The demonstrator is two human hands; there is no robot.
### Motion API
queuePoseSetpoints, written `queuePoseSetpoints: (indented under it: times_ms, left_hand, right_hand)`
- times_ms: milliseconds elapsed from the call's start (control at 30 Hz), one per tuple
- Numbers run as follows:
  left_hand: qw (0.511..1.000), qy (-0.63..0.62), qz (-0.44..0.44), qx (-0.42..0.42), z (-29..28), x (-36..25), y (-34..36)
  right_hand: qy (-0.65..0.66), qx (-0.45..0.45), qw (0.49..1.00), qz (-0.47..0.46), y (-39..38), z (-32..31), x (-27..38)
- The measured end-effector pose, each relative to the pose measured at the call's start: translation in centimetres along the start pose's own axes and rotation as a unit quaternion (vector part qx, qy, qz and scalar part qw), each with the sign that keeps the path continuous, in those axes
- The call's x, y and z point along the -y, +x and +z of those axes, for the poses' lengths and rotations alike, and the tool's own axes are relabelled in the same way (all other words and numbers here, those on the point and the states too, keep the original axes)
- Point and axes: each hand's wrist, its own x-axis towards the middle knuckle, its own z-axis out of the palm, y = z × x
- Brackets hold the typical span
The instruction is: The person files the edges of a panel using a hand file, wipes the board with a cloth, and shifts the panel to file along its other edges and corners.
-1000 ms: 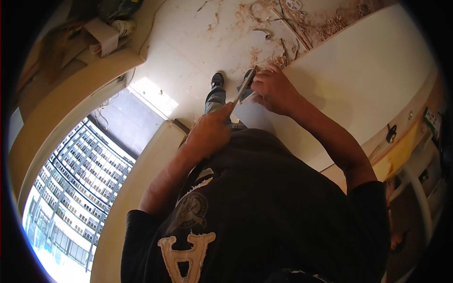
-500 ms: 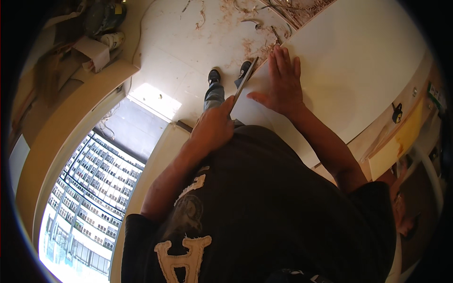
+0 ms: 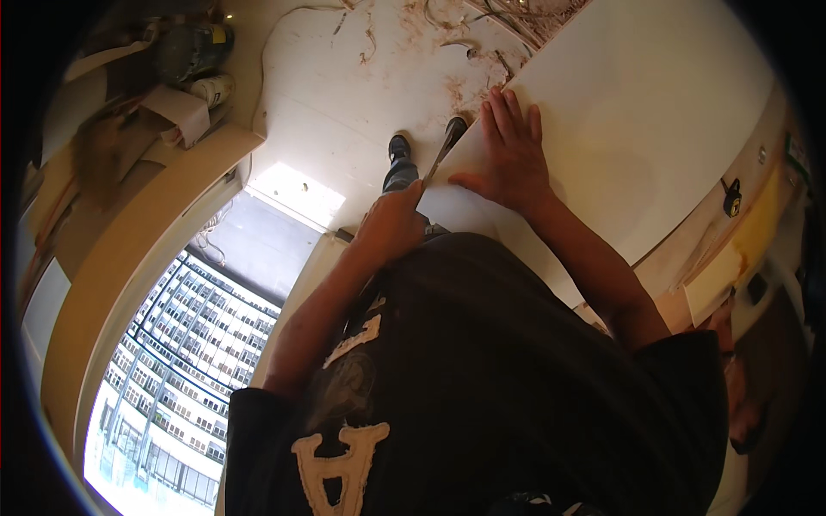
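My left hand (image 3: pixel 391 222) is closed around a long, flat grey tool that looks like a file (image 3: pixel 440 161). The file points away from me along the left edge of a large white board (image 3: pixel 654 112). Part of the tool is hidden inside the fist. My right hand (image 3: pixel 514 163) lies flat on the board close to that same edge, its fingers stretched forward and its thumb out to the left. Nothing is held in it.
Wood shavings and scraps (image 3: pixel 551 21) lie at the far side beyond the board. A yellow-and-black tape measure (image 3: pixel 731 199) sits at the right. To the left are a window (image 3: pixel 194 344), a dark green machine (image 3: pixel 191 52) and a white can (image 3: pixel 212 89). Below the board's edge stand my shoes (image 3: pixel 399 147).
The file has drawn back toward me a little, and less of its length shows beyond my left hand. My right hand stays flat on the board. The view has shifted slightly.
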Motion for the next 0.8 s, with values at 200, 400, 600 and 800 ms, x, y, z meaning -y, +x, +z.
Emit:
queuePoseSetpoints:
  times_ms: [200,400,600,800]
  left_hand:
    - [0.999,-0.036,0.006,0.009,-0.3,-0.4,-2.4]
    - [0.999,0.010,-0.037,0.026,-0.6,-0.7,-1.8]
    - [0.999,0.018,-0.039,0.016,0.2,-0.1,1.2]
    - [0.999,-0.019,0.013,0.035,-3.5,-6.1,1.3]
  right_hand:
    - [-0.010,0.011,1.000,0.003,-0.9,0.0,-0.6]
    - [-0.012,0.015,1.000,0.015,-0.6,0.4,-0.8]
    - [-0.016,0.014,1.000,0.003,0.2,-0.3,-1.7]
    - [-0.184,-0.042,0.979,0.073,3.2,-4.9,-12.8]
